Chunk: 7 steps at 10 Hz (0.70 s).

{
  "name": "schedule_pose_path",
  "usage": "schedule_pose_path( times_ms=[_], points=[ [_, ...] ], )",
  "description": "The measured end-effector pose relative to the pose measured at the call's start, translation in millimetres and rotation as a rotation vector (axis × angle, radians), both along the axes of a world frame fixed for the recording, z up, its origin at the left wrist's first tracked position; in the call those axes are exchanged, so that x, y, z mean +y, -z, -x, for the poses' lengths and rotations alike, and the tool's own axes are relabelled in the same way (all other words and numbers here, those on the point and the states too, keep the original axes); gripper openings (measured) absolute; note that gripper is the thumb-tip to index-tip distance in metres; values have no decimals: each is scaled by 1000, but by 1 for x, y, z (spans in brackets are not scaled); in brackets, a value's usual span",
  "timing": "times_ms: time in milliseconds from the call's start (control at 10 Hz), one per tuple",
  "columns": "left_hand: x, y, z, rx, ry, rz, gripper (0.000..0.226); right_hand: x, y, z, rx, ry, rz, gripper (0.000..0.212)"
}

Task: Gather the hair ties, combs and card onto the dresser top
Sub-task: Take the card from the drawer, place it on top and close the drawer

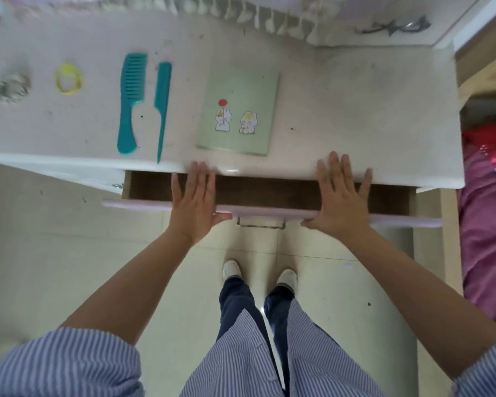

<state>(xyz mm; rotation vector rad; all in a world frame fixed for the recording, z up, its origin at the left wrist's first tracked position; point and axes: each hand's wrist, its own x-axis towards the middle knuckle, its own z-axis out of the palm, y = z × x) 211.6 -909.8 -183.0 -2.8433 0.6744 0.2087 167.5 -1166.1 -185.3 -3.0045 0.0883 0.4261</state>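
On the white dresser top (355, 110) lie, from left to right, a pale grey scrunchie (13, 86), a yellow hair tie (68, 79), a wide teal comb (130, 101), a thin teal tail comb (162, 101) and a green card with cartoon rabbits (239, 111). Below the front edge, the lilac-fronted drawer (269, 213) stands partly out. My left hand (194, 200) and my right hand (342, 196) lie flat, fingers spread, on the drawer front's top edge. Neither hand holds anything. What shows of the drawer's inside is dark and bare.
A fringed cloth (269, 15) hangs along the dresser's back edge. A dark hair clip (393, 27) rests at the back right. A bed with pink and red bedding (487, 196) is close on the right. My feet stand on a pale tiled floor (55, 253).
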Motion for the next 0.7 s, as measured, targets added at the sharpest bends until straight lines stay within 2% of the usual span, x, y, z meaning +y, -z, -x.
schedule_pose_path(
  times_ms=[100,200,400,500,600,700],
  points=[
    [-17,-3,-26,65,-160,93,83,-5,-9,-30,-73,51,27,109],
    [-24,-10,-39,-49,-39,114,68,-4,-15,-41,-194,16,78,94],
    [-22,-16,-34,-77,0,213,56,1,-22,-39,-158,-1,122,97],
    [-22,-12,-44,-101,-97,359,54,1,-25,-43,-94,7,45,99],
    [-41,-2,-52,-33,-417,435,51,-8,-27,-47,-27,55,-116,86],
    [-51,11,-54,8,-622,429,64,-19,-42,-56,-77,216,-378,51]
  ],
)
